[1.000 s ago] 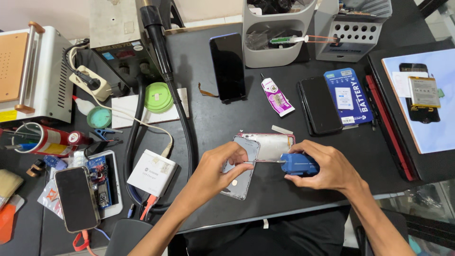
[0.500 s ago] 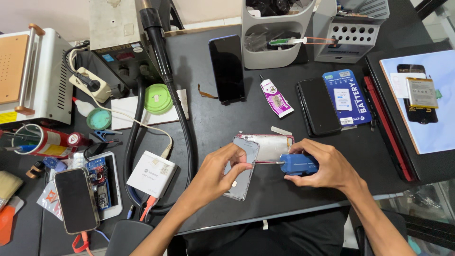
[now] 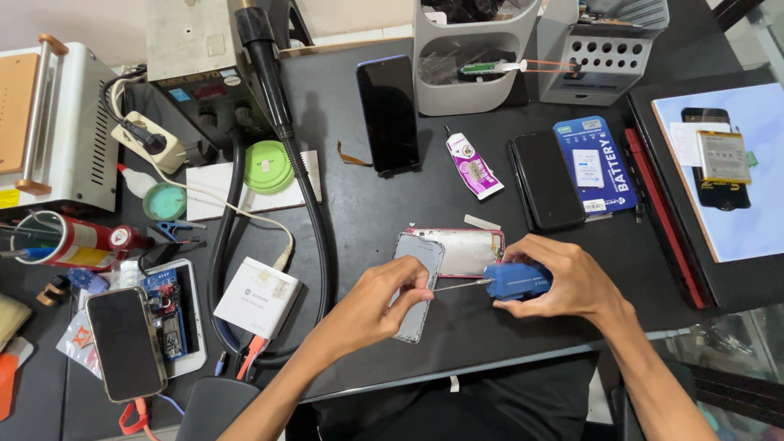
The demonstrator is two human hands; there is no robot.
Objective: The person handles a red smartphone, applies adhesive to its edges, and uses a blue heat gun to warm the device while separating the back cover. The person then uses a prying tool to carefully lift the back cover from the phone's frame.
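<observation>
A blue-handled screwdriver (image 3: 510, 282) is held in the closed grip of the right hand (image 3: 572, 282), its thin metal shaft pointed left toward the fingertips of the left hand (image 3: 371, 306). A grey phone back cover (image 3: 418, 282) is pinched at its edge by the left hand's narrow grip, thumb and forefinger closed on it; the cover lies tilted, overlapping the left end of an opened phone w/ a pink frame (image 3: 461, 249), at the front centre of the black table (image 3: 359, 204). Just behind, a small tube of glue (image 3: 472, 167) and two dark phones are laid flat, w/ a blue battery box (image 3: 596, 163) beside the right one. At far left, a white charger block (image 3: 260, 298) and a bare circuit board are seen.
</observation>
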